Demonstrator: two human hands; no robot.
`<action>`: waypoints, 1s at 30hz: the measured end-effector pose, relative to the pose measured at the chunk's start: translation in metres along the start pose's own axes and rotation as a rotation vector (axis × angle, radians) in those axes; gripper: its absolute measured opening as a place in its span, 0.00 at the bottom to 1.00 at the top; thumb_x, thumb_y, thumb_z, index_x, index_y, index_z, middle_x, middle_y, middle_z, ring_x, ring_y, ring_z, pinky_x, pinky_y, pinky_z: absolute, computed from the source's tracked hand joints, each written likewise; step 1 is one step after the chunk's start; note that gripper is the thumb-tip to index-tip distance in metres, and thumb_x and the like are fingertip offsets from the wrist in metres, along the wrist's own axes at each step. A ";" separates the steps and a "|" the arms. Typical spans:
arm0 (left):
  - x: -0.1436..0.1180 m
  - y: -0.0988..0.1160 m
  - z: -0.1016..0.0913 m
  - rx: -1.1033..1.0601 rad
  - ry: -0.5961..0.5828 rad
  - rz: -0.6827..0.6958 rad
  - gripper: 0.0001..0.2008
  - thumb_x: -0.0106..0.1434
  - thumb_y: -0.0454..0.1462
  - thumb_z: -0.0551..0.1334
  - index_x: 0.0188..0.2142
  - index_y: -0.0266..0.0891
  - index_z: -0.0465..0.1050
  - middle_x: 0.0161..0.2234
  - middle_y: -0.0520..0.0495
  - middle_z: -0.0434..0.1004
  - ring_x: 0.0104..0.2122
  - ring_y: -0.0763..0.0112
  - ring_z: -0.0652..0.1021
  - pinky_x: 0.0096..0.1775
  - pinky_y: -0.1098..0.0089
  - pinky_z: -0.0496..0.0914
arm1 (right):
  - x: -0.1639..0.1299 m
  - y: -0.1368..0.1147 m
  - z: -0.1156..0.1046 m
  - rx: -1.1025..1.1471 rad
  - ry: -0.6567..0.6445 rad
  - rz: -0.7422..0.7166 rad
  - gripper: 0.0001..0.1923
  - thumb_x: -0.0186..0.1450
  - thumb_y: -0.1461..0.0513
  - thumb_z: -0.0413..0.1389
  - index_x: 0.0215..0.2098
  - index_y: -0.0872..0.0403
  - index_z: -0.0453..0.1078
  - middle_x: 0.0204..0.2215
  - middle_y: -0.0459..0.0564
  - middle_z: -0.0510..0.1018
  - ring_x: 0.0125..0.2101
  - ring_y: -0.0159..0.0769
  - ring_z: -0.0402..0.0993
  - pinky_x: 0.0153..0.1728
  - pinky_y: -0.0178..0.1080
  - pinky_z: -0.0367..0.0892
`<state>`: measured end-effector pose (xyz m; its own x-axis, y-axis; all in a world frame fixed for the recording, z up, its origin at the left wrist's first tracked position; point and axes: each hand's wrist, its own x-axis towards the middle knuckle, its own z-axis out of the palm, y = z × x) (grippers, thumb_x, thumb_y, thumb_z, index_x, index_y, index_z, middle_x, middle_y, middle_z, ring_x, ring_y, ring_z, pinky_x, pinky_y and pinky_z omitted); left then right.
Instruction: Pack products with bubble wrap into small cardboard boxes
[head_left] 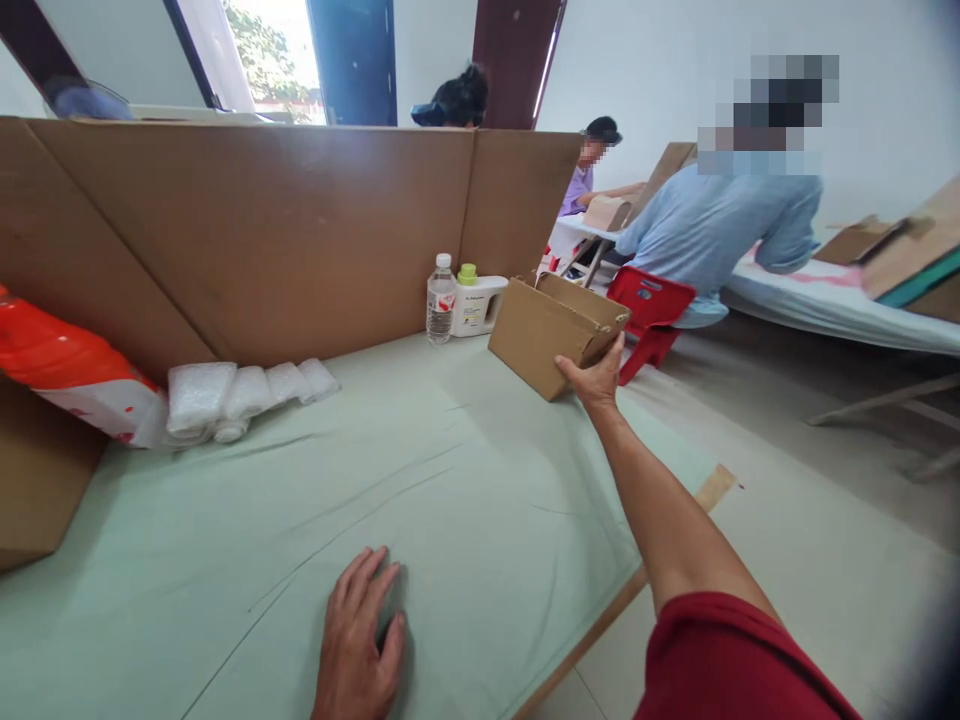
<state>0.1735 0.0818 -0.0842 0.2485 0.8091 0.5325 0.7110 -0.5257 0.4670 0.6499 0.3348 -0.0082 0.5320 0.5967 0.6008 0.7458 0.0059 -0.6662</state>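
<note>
My right hand [596,378] reaches far out and grips the near corner of an open brown cardboard box [544,335], which stands at the far right edge of the table. My left hand [358,640] rests flat, palm down, on the pale green cloth [420,500] covering the table, close to me, holding nothing. A red sleeve covers my right upper arm.
A water bottle [441,298] and a white jug with a green cap [477,300] stand behind the box, against a cardboard partition [262,230]. Folded bubble-wrap pieces [240,395] and an orange bag [71,375] lie at left. Other people sit at tables beyond, by a red chair [649,305].
</note>
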 end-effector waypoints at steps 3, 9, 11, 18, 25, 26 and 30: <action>0.004 0.007 0.000 0.032 0.036 0.024 0.20 0.65 0.31 0.57 0.55 0.43 0.72 0.54 0.42 0.78 0.56 0.57 0.75 0.49 0.55 0.74 | 0.014 -0.004 0.016 0.004 -0.051 0.064 0.67 0.46 0.50 0.67 0.72 0.60 0.34 0.70 0.68 0.51 0.69 0.53 0.50 0.67 0.56 0.49; 0.007 0.009 0.000 0.006 -0.007 -0.021 0.19 0.64 0.30 0.58 0.54 0.43 0.72 0.55 0.41 0.78 0.56 0.56 0.75 0.51 0.53 0.74 | 0.017 -0.023 0.015 -0.067 -0.136 0.171 0.64 0.47 0.48 0.67 0.71 0.58 0.38 0.69 0.67 0.54 0.68 0.53 0.55 0.66 0.54 0.53; 0.008 0.014 -0.001 -0.022 -0.022 -0.096 0.20 0.62 0.29 0.57 0.52 0.42 0.73 0.55 0.41 0.77 0.57 0.55 0.74 0.53 0.50 0.72 | 0.002 -0.032 0.009 -0.093 -0.152 0.226 0.62 0.47 0.44 0.67 0.70 0.59 0.44 0.68 0.69 0.56 0.67 0.55 0.56 0.65 0.51 0.55; 0.015 0.032 -0.011 -0.247 -0.164 -0.301 0.23 0.52 0.29 0.60 0.49 0.38 0.77 0.55 0.37 0.77 0.59 0.50 0.72 0.60 0.47 0.67 | -0.116 -0.035 0.017 -0.263 -0.580 -0.097 0.33 0.59 0.36 0.51 0.48 0.50 0.72 0.52 0.75 0.75 0.57 0.71 0.69 0.51 0.67 0.63; 0.017 -0.013 -0.081 -0.099 0.016 -0.264 0.21 0.56 0.32 0.60 0.50 0.39 0.77 0.57 0.37 0.76 0.58 0.56 0.74 0.59 0.54 0.69 | -0.283 -0.139 0.001 0.212 -0.901 -0.961 0.29 0.66 0.51 0.55 0.65 0.46 0.67 0.62 0.56 0.73 0.58 0.56 0.72 0.54 0.59 0.72; 0.023 -0.032 -0.104 0.014 0.114 -0.302 0.20 0.58 0.32 0.59 0.50 0.40 0.77 0.56 0.38 0.77 0.57 0.57 0.74 0.58 0.55 0.70 | -0.302 -0.157 -0.005 0.284 -0.980 -1.052 0.30 0.66 0.53 0.57 0.66 0.44 0.65 0.63 0.55 0.71 0.60 0.54 0.71 0.55 0.56 0.71; 0.060 -0.115 -0.206 0.276 0.432 -0.459 0.25 0.61 0.33 0.58 0.59 0.38 0.69 0.60 0.36 0.71 0.63 0.53 0.67 0.65 0.47 0.59 | -0.342 -0.198 -0.018 0.440 -1.089 -1.185 0.31 0.65 0.53 0.61 0.66 0.42 0.66 0.62 0.52 0.73 0.59 0.53 0.72 0.54 0.51 0.73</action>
<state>-0.0286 0.1365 0.0395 -0.3617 0.7266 0.5841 0.8376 -0.0218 0.5459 0.3273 0.1149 -0.0737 -0.8574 0.3384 0.3877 0.2421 0.9300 -0.2765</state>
